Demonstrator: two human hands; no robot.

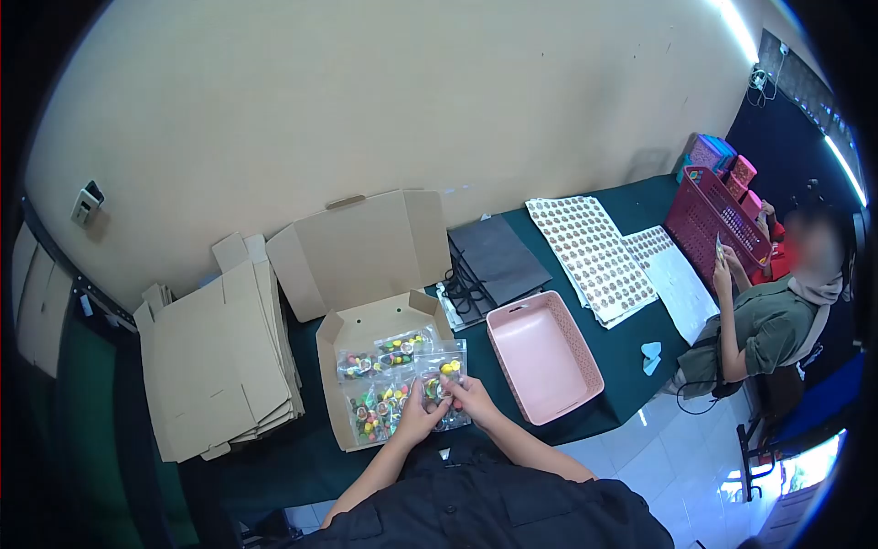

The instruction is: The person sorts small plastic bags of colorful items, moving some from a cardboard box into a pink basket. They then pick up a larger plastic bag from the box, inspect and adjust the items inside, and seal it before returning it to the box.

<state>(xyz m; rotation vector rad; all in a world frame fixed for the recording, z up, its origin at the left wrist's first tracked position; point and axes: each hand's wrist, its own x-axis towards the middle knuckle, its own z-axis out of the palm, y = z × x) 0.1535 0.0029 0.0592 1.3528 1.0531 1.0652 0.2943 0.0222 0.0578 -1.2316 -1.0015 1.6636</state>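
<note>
Both my hands are on a clear zip bag of colourful candies (pixel 449 368) above the right side of an open cardboard box (pixel 334 403). My left hand (pixel 420 419) grips the bag's left edge, fingers closed. From the other side my right hand (pixel 472 401) pinches the same bag near its middle. Inside the box, under and beside my hands, lie other clear candy bags (pixel 372 410), some partly hidden by the held one. The box's lid (pixel 370 256) stands raised behind it against the wall.
Flattened cardboard boxes (pixel 215 357) are stacked at left. A pink basket (pixel 540 357) stands at right, with black paper bags (pixel 498 259) behind it. Sticker sheets (pixel 593 256) lie further right, near a maroon basket (pixel 713 220). A co-worker (pixel 773 329) sits at the far right end.
</note>
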